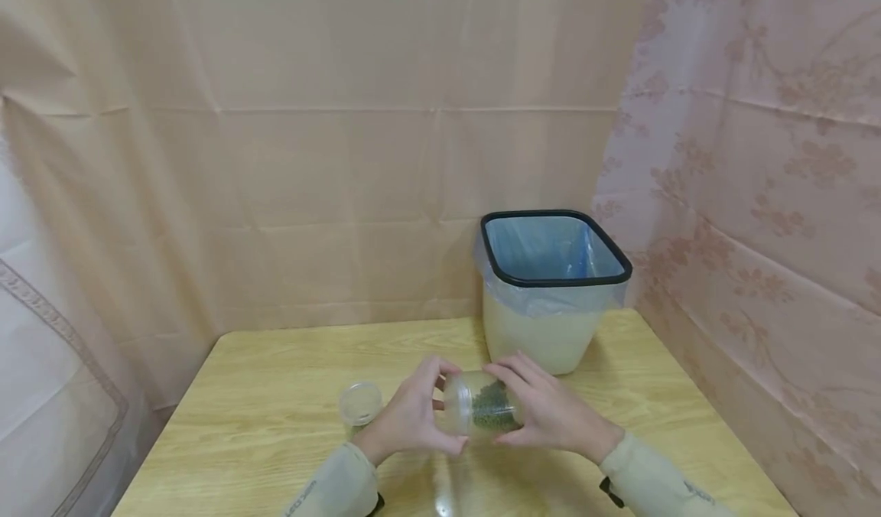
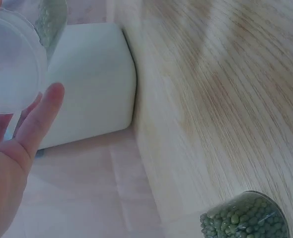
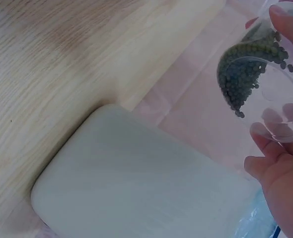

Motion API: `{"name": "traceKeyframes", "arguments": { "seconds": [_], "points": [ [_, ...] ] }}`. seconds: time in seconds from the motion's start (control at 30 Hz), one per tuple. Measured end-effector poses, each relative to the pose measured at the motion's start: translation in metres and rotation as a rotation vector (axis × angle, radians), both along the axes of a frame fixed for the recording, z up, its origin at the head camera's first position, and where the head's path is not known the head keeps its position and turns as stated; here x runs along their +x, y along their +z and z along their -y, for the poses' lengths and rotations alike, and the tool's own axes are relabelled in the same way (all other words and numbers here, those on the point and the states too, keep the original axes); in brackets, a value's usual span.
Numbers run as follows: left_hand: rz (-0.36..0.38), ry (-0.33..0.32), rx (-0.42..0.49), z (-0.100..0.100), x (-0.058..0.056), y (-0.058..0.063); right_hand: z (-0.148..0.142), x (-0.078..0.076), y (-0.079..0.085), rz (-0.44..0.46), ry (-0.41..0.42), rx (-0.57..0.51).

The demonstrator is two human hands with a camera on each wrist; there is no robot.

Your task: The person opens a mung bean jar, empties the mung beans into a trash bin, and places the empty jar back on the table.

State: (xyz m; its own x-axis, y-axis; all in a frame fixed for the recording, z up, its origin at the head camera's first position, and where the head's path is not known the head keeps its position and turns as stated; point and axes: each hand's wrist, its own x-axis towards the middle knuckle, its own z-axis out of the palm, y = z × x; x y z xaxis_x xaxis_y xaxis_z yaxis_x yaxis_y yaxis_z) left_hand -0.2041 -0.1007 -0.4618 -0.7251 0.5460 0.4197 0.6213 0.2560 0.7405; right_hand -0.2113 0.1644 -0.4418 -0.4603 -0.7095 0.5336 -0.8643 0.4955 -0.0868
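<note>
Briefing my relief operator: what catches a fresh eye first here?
The black-rimmed bin stands out, far right on the table. Nearer, the left hand and right hand hold a clear jar of green beans sideways, raised. Another jar sits by the left wrist.

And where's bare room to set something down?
Free: the table left of the standing jar, and between the right hand and right edge. Crowded: the middle, where that hand and the left hand hold a sideways jar before the bin.

The wood-grained table (image 1: 275, 402) carries a pale, black-rimmed bin (image 1: 537, 332) near its far right corner; a clear jar of green beans (image 2: 247, 218) stands nearer, further left.
</note>
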Motion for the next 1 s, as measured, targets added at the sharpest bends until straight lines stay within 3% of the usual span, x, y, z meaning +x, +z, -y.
{"name": "traceKeyframes", "arguments": {
  "seconds": [0.13, 0.3, 0.63, 1.0],
  "points": [
    [0.000, -0.009, -0.030, 0.000, 0.001, 0.002, -0.001, 0.000, 0.001, 0.027, -0.010, 0.002],
    [-0.059, 0.010, -0.111, 0.004, 0.003, 0.007, -0.002, 0.001, 0.002, 0.053, -0.021, -0.006],
    [-0.324, 0.033, -0.267, 0.006, 0.011, 0.014, -0.004, 0.005, 0.003, 0.078, -0.025, -0.006],
    [-0.390, -0.004, -0.262, 0.005, 0.013, 0.014, -0.003, 0.007, 0.002, 0.099, -0.030, 0.004]
  ]
}}
